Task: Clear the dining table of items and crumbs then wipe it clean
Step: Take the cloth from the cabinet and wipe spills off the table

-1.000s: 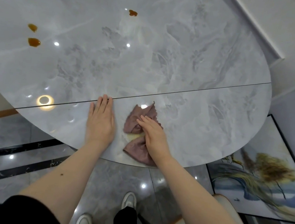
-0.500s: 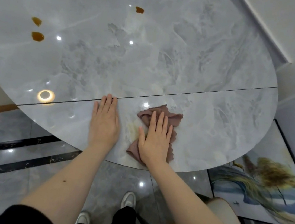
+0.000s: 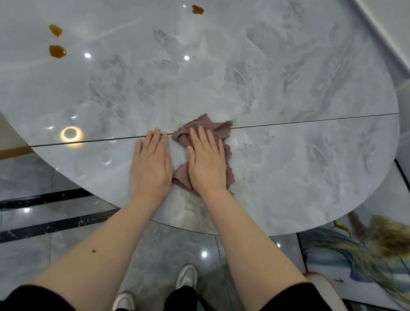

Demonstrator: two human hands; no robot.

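crumpled mauve cloth [image 3: 217, 131] pressed flat under right hand [image 3: 206, 164], fingers straight, left hand [image 3: 151, 164] laid flat, fingers straight, on glossy grey marble table [image 3: 301, 153], brown spills [image 3: 57, 51] well apart

Both bare forearms reach forward from black sleeves, side by side and nearly parallel. The left hand [image 3: 152, 165] lies palm down, fingers straight and close together, the thumb spread slightly to the left, flat on the glossy grey marble-patterned tabletop [image 3: 299, 166]. The right hand [image 3: 208, 163] lies just beside it, also palm down, fingers straight and angled a little leftward, pressing flat on the crumpled mauve-brown cloth [image 3: 203, 127]. The two hands sit close, barely apart, wrists level.
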